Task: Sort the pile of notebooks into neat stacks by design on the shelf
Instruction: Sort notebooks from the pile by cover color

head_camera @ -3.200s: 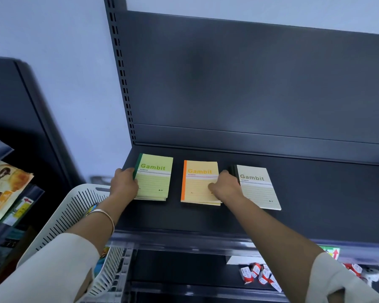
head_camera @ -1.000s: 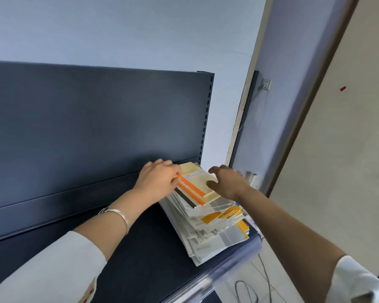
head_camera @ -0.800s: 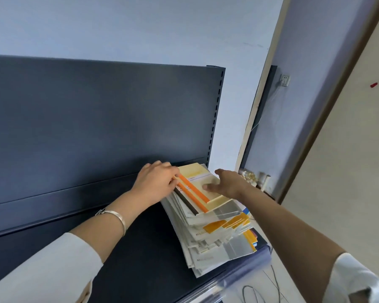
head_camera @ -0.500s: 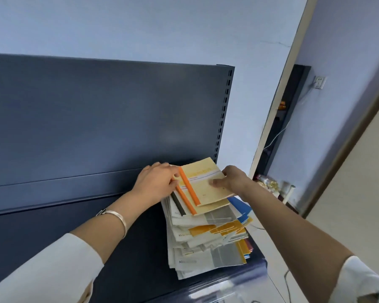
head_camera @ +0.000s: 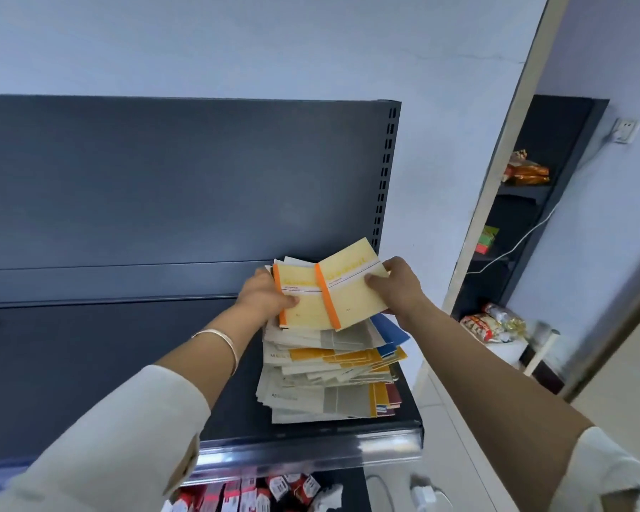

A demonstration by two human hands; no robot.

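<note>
A messy pile of notebooks (head_camera: 326, 378) sits at the right end of the dark shelf (head_camera: 108, 364). Two yellow notebooks with orange spines are raised just above the pile. My left hand (head_camera: 265, 295) grips the left one (head_camera: 300, 308) at its left edge, thumb on the cover. My right hand (head_camera: 399, 286) holds the right one (head_camera: 351, 290) by its right edge; this notebook overlaps the left one and tilts up to the right. The three sorted stacks are out of view.
The shelf's dark back panel (head_camera: 182, 186) rises behind the pile. Small red and white packets (head_camera: 252, 493) lie on the lower shelf. Another dark rack with snack packs (head_camera: 525, 171) stands to the right past a door frame. A white plug and cable (head_camera: 422, 493) lie on the floor.
Both hands went from the three sorted stacks on the left to the pile on the right. They have lifted the two orange-spined notebooks off its top and drawn them apart.
</note>
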